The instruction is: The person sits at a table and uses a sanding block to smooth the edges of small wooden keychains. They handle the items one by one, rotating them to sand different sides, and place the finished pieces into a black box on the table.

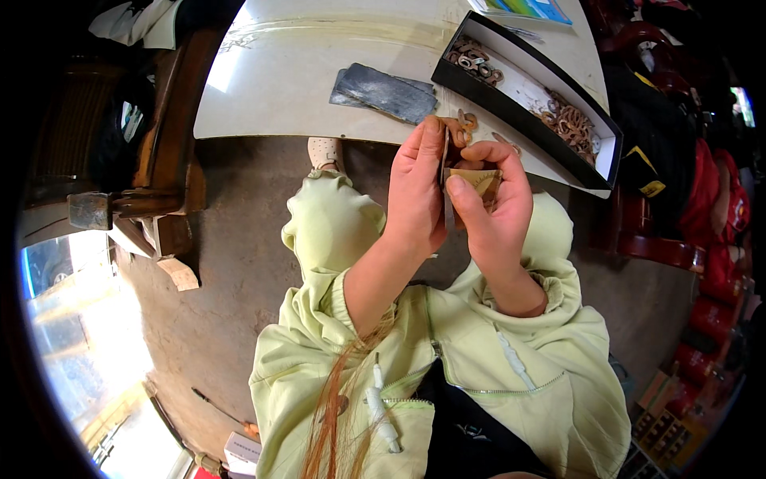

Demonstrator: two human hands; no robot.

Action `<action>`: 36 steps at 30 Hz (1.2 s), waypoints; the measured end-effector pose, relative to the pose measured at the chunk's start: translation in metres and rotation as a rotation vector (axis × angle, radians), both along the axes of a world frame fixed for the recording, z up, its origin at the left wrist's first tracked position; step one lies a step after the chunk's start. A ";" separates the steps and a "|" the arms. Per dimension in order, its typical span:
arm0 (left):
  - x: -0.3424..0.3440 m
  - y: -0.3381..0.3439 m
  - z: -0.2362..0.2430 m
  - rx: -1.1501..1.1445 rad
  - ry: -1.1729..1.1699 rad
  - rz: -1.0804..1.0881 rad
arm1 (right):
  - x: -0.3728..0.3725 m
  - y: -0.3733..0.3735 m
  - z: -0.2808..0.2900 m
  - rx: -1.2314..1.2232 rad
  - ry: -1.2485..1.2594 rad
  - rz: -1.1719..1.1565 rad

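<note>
You bring your hands together just off the near edge of a pale bench (295,96), at the centre of the view. Your left hand (418,182), its fingers nearly straight and closed flat, grips a thin grey strip (448,217) seen edge-on; your right hand (501,209), fingers curled, pinches a tan piece (483,183) under its thumb, against the strip's right side. What lies behind your fingers cannot be told. From your hands, dark grey slabs (391,93) lie overlapped at 11 o'clock, a few rusty rings (467,122) sit near your fingertips at 12, and a long black box (511,118), holding a small heap of rings (474,65) and a larger brownish one (570,124), stretches between 1 and 2 o'clock.
</note>
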State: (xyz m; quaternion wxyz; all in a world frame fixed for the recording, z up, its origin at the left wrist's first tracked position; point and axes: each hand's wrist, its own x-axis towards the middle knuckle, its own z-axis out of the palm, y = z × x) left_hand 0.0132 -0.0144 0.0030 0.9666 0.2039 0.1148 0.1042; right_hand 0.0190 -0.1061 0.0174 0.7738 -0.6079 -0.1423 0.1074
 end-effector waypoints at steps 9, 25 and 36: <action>0.001 -0.002 0.002 0.098 0.018 0.049 | 0.003 0.004 0.000 -0.062 -0.009 -0.044; 0.002 0.003 0.000 0.076 -0.085 0.046 | 0.008 -0.010 -0.002 0.151 0.190 0.020; 0.000 0.002 0.011 0.119 -0.016 0.048 | 0.008 -0.008 -0.003 0.266 0.274 0.023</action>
